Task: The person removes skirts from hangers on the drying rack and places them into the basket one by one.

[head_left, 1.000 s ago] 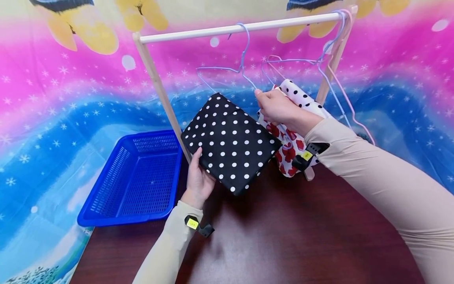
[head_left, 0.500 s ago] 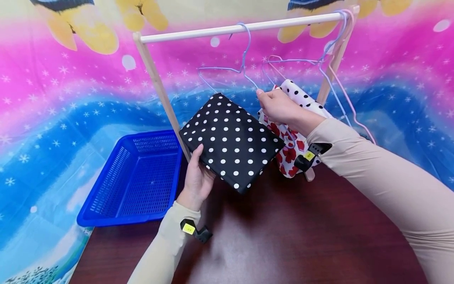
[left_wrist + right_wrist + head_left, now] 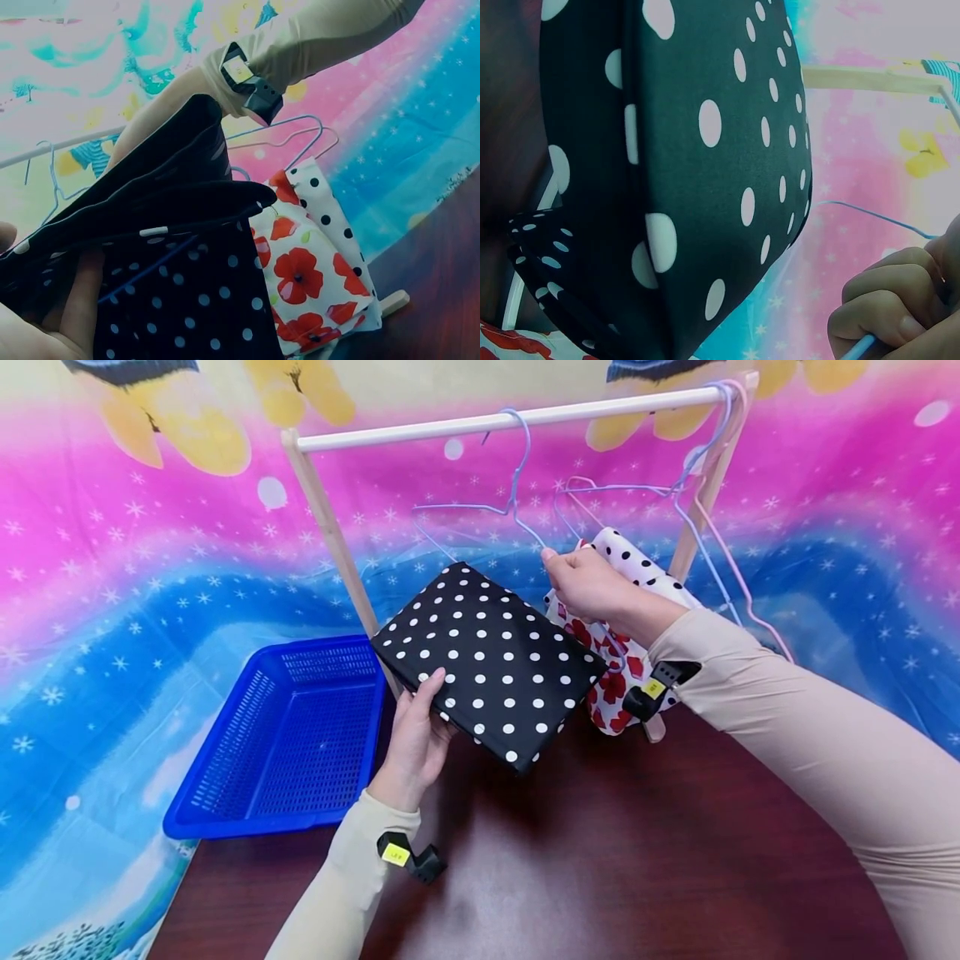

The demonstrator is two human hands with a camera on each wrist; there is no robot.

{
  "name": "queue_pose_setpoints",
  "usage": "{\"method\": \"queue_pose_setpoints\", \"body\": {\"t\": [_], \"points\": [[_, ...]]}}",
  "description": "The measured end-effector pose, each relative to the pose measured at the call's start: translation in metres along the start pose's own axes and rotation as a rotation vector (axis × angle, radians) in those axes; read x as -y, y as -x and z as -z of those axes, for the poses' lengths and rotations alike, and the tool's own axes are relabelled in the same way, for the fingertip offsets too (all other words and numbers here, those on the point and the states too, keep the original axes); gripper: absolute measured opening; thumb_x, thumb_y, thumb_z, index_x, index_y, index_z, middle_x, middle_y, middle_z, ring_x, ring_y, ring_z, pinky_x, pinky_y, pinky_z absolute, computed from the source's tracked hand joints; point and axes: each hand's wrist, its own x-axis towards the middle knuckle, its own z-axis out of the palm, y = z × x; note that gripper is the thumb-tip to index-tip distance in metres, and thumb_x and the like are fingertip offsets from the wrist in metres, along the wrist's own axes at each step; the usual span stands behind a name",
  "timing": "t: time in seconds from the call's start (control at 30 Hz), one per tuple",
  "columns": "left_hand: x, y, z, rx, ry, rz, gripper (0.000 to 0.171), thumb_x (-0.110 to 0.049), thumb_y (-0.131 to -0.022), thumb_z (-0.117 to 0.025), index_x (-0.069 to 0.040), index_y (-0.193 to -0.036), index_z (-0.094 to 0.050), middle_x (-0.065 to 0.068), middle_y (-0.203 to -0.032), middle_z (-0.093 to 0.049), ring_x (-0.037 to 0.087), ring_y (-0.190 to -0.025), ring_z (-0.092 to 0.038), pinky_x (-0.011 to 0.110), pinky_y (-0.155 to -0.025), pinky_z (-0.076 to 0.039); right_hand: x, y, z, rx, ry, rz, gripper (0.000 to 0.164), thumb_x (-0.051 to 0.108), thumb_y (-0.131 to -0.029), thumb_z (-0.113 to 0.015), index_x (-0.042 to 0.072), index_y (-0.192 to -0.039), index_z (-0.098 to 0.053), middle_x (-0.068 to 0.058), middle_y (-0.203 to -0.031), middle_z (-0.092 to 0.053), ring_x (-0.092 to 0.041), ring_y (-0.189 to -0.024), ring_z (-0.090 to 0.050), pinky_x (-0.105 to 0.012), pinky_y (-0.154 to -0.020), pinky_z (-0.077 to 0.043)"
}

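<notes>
The polka-dot cloth (image 3: 491, 664), probably light and supple, is best held at its layered edge — left hand (image 3: 415, 742) pinching it there, right hand (image 3: 588, 583) gripping the blue wire hanger (image 3: 513, 507).

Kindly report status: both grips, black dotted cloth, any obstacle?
Left grip pinches black dotted cloth, held tilted. Right grip holds blue hanger, hooked on rail. No obstacle seen; red-flowered cloth hangs alongside.

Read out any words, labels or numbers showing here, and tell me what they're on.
Nothing legible.
Left yellow label, on the left black wristband: dark marks, too small to read.
Right yellow label, on the right black wristband: likewise unreadable.
No lettering visible on the black dotted cloth or blue basket.
</notes>
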Motion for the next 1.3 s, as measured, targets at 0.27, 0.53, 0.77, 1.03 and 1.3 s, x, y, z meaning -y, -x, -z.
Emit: {"method": "queue_pose_setpoints", "body": {"t": [0.27, 0.53, 0.77, 1.03, 1.3], "points": [[-0.001, 0.003, -0.003, -0.028, -0.03, 0.004, 0.027, -0.019, -0.104, -0.054, -0.015, -0.131, -0.049, -0.007, -0.101, -0.077, 0.007, -0.087, -0.076, 0.026, -0.076, -0.061, 0.0, 0.0, 0.0, 0.0, 0.017, 0.003, 0.058, 0.051, -0.108, -0.028, 0.013, -0.065, -0.037, 0.006, -0.049, -0.032, -0.011, -0.042, -0.029, -0.026, -0.043, -0.026], [-0.002, 0.006, -0.004, -0.02, -0.044, -0.006, 0.023, -0.013, -0.104, -0.052, -0.014, -0.127, -0.05, -0.008, -0.097, -0.077, 0.006, -0.083, -0.076, 0.025, -0.071, -0.061, 0.0, 0.0, 0.0, 0.003, 0.012, 0.008, 0.058, 0.051, -0.108, -0.029, 0.013, -0.065, -0.036, 0.006, -0.049, -0.032, -0.01, -0.042, -0.029, -0.026, -0.043, -0.026], [-0.004, 0.01, -0.004, -0.018, -0.076, -0.014, 0.023, -0.009, -0.103, -0.054, -0.014, -0.124, -0.051, -0.007, -0.094, -0.077, 0.007, -0.08, -0.076, 0.024, -0.067, -0.061, 0.0, 0.0, 0.001, 0.002, 0.021, 0.011, 0.058, 0.05, -0.109, -0.029, 0.014, -0.063, -0.035, 0.006, -0.049, -0.032, -0.01, -0.041, -0.029, -0.025, -0.042, -0.025], [-0.006, 0.014, -0.004, -0.012, -0.108, -0.025, 0.029, -0.005, -0.102, -0.054, -0.014, -0.129, -0.048, -0.007, -0.099, -0.074, 0.007, -0.081, -0.076, 0.025, -0.065, -0.06, 0.002, -0.001, 0.002, 0.002, 0.04, -0.012, 0.059, 0.049, -0.109, -0.028, 0.014, -0.062, -0.034, 0.006, -0.049, -0.031, -0.01, -0.041, -0.029, -0.025, -0.043, -0.026], [-0.007, 0.019, -0.002, 0.014, -0.122, -0.024, 0.03, -0.004, -0.103, -0.052, -0.01, -0.132, -0.048, -0.007, -0.099, -0.074, 0.007, -0.08, -0.075, 0.023, -0.061, -0.057, 0.003, -0.001, 0.003, 0.014, 0.065, -0.02, 0.059, 0.05, -0.109, -0.027, 0.013, -0.063, -0.035, 0.005, -0.049, -0.03, -0.01, -0.041, -0.028, -0.026, -0.043, -0.027]]}}
